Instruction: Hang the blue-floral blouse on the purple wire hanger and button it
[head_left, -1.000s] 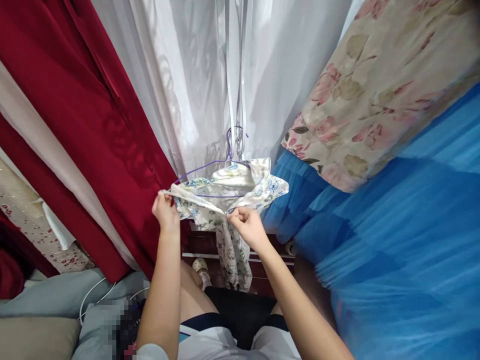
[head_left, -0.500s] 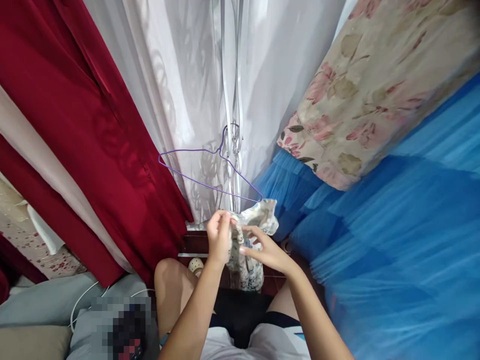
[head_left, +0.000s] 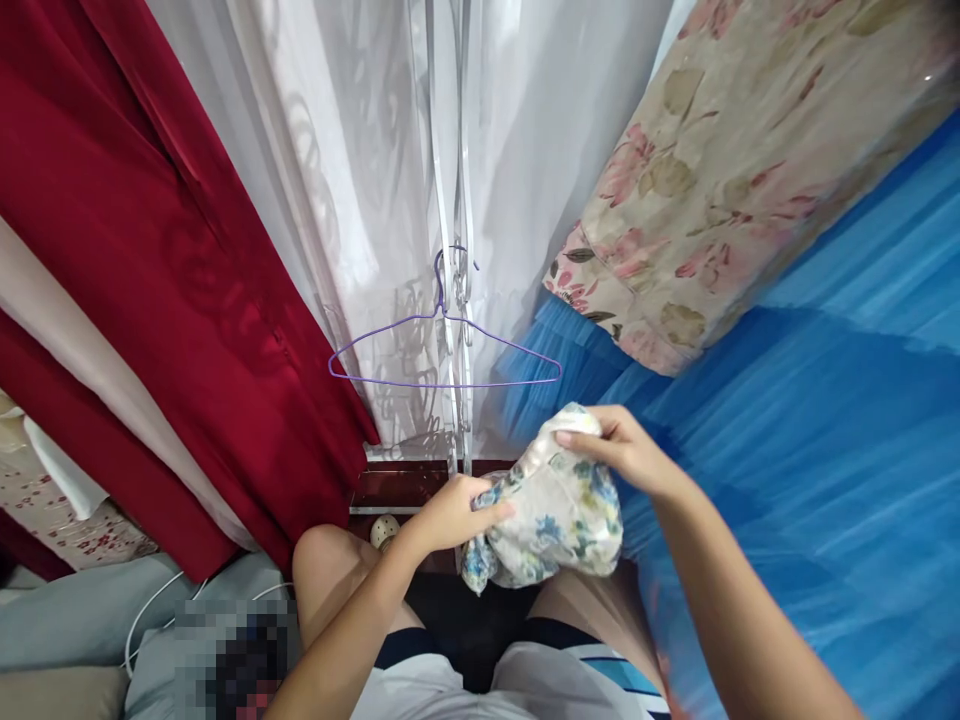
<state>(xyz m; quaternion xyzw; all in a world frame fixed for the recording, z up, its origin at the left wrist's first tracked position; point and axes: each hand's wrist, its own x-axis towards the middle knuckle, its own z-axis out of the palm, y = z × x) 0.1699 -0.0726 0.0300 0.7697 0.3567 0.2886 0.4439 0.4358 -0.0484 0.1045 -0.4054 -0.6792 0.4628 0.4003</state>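
Observation:
A white cloth garment with blue and yellow flowers [head_left: 559, 530] hangs bunched between my two hands above my lap. My left hand [head_left: 463, 512] pinches its lower left edge, thumb on top. At the upper right corner, my right hand [head_left: 621, 448] grips the fabric between thumb and fingers. What sort of garment it is cannot be made out. Just beyond my hands, a purple hanger [head_left: 442, 383] hangs bare from a white metal rack [head_left: 463, 170].
Red curtain fabric [head_left: 247, 330] hangs on the left before white curtains [head_left: 360, 130]. On the right are a floral cloth [head_left: 675, 200] and a blue tulle skirt [head_left: 810, 430]. Grey cushions [head_left: 82, 610] with a white cable lie at lower left. A pale clog [head_left: 384, 531] is on the floor.
My hands have moved apart, spreading the flowered garment. My right hand has gone right and up and now grips the cloth. The hanger has swung round to face me.

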